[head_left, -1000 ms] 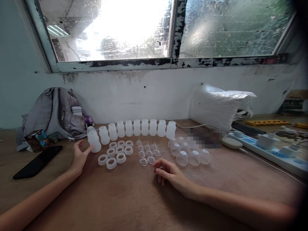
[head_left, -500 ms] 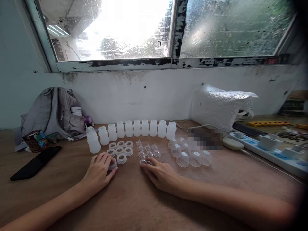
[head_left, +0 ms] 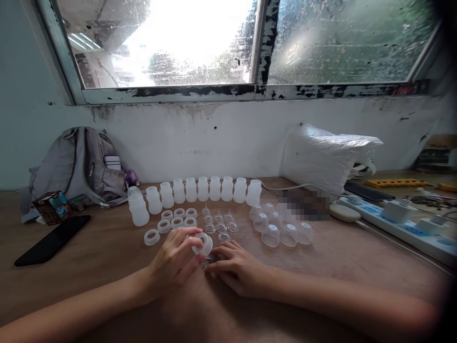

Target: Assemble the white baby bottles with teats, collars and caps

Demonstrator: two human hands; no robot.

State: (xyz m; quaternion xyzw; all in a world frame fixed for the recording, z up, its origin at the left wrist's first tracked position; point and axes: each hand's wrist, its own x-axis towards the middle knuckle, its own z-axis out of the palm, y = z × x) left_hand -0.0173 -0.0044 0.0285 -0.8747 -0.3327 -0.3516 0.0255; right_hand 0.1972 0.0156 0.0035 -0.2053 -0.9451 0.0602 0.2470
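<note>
My left hand [head_left: 178, 255] grips a translucent white screw ring [head_left: 204, 245] between thumb and fingers, tilted above the table. Just below the ring, my right hand [head_left: 237, 264] has its fingertips on a clear bottle teat [head_left: 207, 263]; part of the teat is hidden by the fingers. Beyond the hands, several more screw rings [head_left: 152, 237] lie on the left and several clear teats [head_left: 223, 237] stand with their tips up in the middle. A row of frosted baby bottles [head_left: 214, 189] stands behind them. To the right are several clear dome caps [head_left: 270, 236].
On the left lie a black phone [head_left: 53, 240], a drink carton [head_left: 53, 207] and a grey backpack [head_left: 76, 166]. A silvery padded bag [head_left: 321, 159] leans on the wall. A power strip [head_left: 403, 226] with plugs and cables lies on the right of the brown table [head_left: 321, 281].
My left hand has moved right with a screw ring lifted in it. My right hand has drawn a teat nearer to me, and the two hands are now close together.
</note>
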